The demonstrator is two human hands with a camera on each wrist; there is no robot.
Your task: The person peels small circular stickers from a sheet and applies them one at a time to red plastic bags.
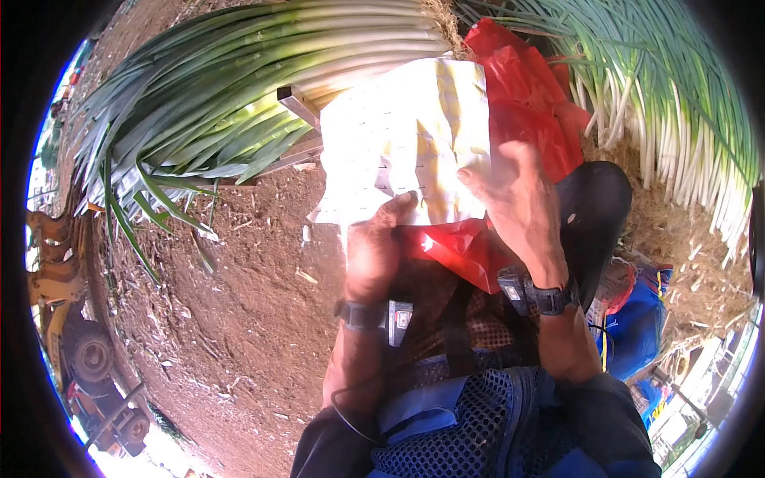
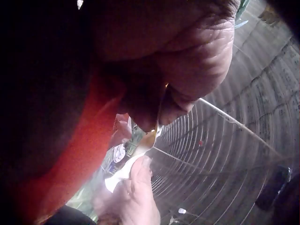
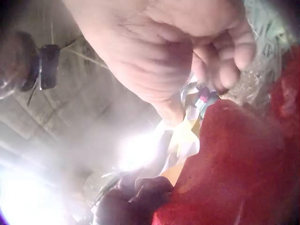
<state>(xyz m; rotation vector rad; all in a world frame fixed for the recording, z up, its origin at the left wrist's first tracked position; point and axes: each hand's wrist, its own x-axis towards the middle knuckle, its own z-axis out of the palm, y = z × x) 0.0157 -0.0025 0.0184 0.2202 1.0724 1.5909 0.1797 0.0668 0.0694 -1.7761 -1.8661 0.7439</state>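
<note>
A creased white and yellow sheet of paper with small dark marks is held up over the lap. My left hand pinches its lower edge, thumb on the front face and fingers hidden behind. At the sheet's right edge is my right hand, its thumb touching the paper and its other fingers loosely bent, apart from the sheet in the right wrist view. Behind and below the paper lies a red plastic bag, which also fills the side of the right wrist view.
Large leeks lie at the upper left by a metal frame bar. Thinner green onions with roots are heaped at the right. Bare soil spreads left, with a wheeled vehicle beyond. A blue bag sits at the right.
</note>
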